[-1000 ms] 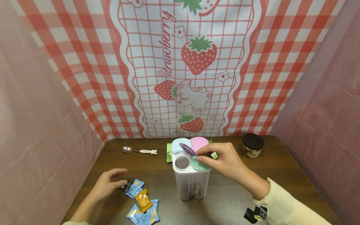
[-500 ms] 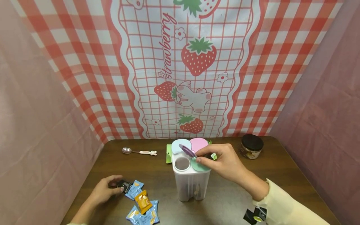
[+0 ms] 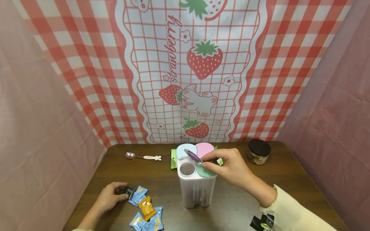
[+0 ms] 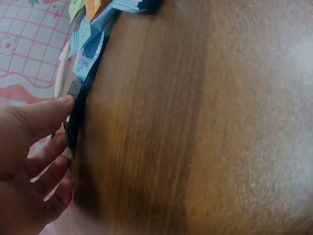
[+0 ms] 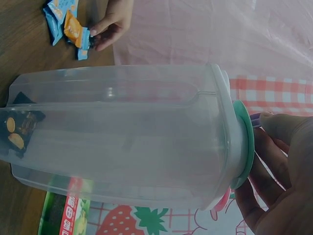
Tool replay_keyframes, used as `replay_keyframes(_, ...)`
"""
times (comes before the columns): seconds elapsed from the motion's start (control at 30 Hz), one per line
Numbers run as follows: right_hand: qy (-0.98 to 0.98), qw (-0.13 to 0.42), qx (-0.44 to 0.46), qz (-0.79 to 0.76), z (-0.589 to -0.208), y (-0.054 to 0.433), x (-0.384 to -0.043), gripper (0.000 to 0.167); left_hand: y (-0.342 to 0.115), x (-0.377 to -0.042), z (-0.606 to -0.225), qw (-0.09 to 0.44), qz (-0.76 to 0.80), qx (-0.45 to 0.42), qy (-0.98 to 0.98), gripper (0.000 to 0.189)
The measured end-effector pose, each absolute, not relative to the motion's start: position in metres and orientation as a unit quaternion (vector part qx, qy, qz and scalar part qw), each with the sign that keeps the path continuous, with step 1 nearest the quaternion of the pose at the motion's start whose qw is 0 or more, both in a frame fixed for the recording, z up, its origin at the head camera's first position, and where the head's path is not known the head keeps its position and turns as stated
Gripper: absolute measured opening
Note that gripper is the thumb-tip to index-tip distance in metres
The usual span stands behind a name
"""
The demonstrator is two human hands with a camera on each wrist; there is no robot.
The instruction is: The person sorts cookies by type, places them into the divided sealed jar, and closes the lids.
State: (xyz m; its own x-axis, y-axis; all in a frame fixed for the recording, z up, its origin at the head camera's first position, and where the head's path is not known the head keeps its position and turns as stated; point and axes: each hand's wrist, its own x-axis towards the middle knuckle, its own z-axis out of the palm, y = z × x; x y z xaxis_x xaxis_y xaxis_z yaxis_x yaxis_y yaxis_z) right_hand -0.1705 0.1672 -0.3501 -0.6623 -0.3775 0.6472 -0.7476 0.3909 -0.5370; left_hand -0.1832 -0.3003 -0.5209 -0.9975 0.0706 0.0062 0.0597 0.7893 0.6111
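Note:
My right hand (image 3: 232,166) pinches the raised purple lid (image 3: 193,156) between thumb and fingers. Below it is the round uncovered opening of a clear storage container (image 3: 198,191) with a white top. Its light blue lid (image 3: 186,150), pink lid (image 3: 205,148) and green lid (image 5: 243,144) lie flat. Through the container's wall a dark snack packet (image 5: 22,125) shows at the bottom. My left hand (image 3: 110,197) pinches a black snack packet (image 4: 74,122), thumb on one face and fingers at the other. Touching it are blue packets (image 3: 138,195), with an orange packet (image 3: 147,208) on top.
A spoon (image 3: 143,157) with a white and pink rabbit handle lies at the back left. At the back right stands a jar (image 3: 259,151) with a black lid. A green package (image 3: 173,158) sits behind the container. Curtains border the wooden table.
My left hand has come down slightly and closed its thumb and fingers on the black packet. The right hand keeps the purple lid raised in the same place.

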Motion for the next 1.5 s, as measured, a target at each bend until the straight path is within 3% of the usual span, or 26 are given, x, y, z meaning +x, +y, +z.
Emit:
replay_keyframes(0.67,-0.809,0.207,0.344,0.429,-0.352,0.168,-0.171,0.016,-0.294,-0.183,-0.517,-0.002,0.325,0.018,0.945,0.049)
replay_keyframes(1.13,-0.816,0.21,0.334,0.422,-0.351,0.169,-0.171,0.015,-0.304,-0.179,-0.511,-0.037,0.344,0.006,0.938,0.04)
replay_keyframes(1.5,-0.815,0.21,0.336,0.422,-0.351,0.169,-0.172,0.014,-0.294,-0.179,-0.479,-0.106,0.374,0.038,0.921,0.033)
